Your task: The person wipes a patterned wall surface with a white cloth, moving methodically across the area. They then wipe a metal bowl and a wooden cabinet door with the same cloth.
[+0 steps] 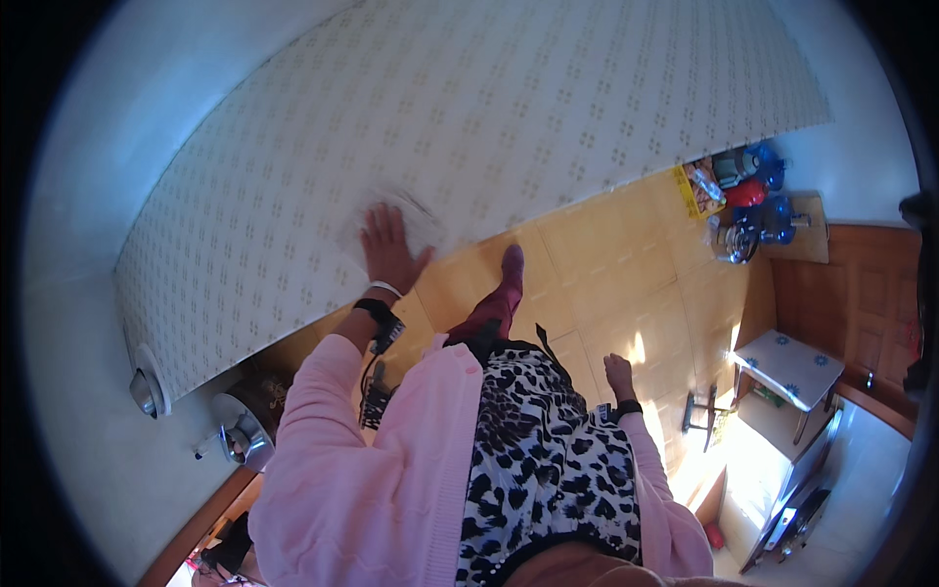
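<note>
My left hand (388,249) lies with its fingers stretched out on a crumpled piece of clear plastic (423,227). The plastic rests near the front edge of a wide raised surface (489,117) covered in a pale sheet with small tan patterns. Palm down, this hand grips nothing. Away to the right, my right hand (618,377) hangs over the tiled floor with its fingers curled in. It touches nothing around it, and nothing shows in it.
Yellow-tan tiles (606,264) cover the floor. Right of the raised surface stand blue water jugs (779,220), a kettle (740,245) and a yellow box (698,191). A small table (790,367) stands by a wooden door (841,303). At left are a metal pot (245,437) and a white-rimmed fixture (147,389).
</note>
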The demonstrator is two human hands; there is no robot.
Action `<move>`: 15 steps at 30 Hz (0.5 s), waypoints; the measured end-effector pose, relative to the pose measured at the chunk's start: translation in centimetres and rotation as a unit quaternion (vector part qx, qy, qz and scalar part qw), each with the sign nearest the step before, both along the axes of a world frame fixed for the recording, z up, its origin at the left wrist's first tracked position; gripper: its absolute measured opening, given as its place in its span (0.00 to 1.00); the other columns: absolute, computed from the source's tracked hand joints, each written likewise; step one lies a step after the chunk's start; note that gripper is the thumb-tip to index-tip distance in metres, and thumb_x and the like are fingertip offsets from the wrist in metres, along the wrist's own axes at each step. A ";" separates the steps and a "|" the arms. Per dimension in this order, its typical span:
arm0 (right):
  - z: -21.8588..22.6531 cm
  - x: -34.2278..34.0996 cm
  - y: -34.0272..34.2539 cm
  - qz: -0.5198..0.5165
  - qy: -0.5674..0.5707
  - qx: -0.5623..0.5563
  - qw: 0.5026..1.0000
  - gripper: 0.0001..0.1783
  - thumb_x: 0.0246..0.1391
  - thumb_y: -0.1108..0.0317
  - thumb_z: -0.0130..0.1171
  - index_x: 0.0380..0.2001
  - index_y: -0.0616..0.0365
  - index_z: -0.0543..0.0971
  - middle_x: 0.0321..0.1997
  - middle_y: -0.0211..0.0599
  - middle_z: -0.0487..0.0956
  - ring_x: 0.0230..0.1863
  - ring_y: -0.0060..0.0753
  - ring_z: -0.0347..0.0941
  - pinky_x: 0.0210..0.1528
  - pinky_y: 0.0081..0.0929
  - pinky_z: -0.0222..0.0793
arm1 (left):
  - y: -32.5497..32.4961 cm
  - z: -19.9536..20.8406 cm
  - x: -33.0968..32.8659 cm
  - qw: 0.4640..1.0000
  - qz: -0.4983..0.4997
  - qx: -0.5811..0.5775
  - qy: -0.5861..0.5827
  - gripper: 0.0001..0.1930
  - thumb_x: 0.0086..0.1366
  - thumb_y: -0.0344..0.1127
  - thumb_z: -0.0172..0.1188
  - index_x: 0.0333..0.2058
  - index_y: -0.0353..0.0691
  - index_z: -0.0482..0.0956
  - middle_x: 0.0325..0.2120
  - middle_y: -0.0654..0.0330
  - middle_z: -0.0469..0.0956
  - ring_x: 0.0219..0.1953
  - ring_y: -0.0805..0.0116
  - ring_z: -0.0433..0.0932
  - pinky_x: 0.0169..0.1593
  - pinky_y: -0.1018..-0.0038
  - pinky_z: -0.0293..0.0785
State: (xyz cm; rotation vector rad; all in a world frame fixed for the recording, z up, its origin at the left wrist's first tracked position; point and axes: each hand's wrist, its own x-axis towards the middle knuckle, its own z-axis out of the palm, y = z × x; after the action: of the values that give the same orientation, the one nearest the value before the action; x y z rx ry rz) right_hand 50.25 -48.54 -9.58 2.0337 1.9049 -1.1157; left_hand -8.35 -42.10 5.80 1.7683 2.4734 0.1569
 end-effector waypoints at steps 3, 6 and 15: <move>3.5 -0.9 9.4 -0.022 0.006 0.040 0.999 0.29 0.57 0.51 0.49 0.47 0.68 0.78 0.46 0.60 0.79 0.50 0.55 0.76 0.54 0.41 0.70 | 5.4 0.4 4.1 0.999 -0.033 0.007 -0.033 0.54 0.52 0.58 0.65 0.68 0.36 0.45 0.70 0.43 0.41 0.72 0.40 0.36 0.67 0.40 0.41; 6.5 -1.7 18.0 -0.028 0.017 0.074 0.997 0.29 0.57 0.53 0.51 0.50 0.68 0.76 0.49 0.60 0.77 0.53 0.55 0.74 0.56 0.40 0.69 | 10.2 0.6 7.4 0.996 -0.069 0.008 -0.061 0.55 0.51 0.59 0.64 0.68 0.35 0.46 0.69 0.43 0.41 0.71 0.40 0.36 0.67 0.40 0.40; 15.7 -5.5 33.0 -0.037 0.043 0.231 0.971 0.23 0.61 0.61 0.50 0.53 0.66 0.75 0.44 0.56 0.80 0.44 0.47 0.78 0.47 0.36 0.72 | 22.8 0.5 16.5 0.971 -0.207 0.008 -0.118 0.54 0.51 0.64 0.61 0.67 0.35 0.49 0.70 0.45 0.42 0.72 0.41 0.36 0.68 0.43 0.38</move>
State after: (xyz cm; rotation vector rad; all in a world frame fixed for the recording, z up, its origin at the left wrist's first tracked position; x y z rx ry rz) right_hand 44.70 -15.51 6.15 2.3337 2.3257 -0.8412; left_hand 8.11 -19.33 6.30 2.0867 1.9016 0.3319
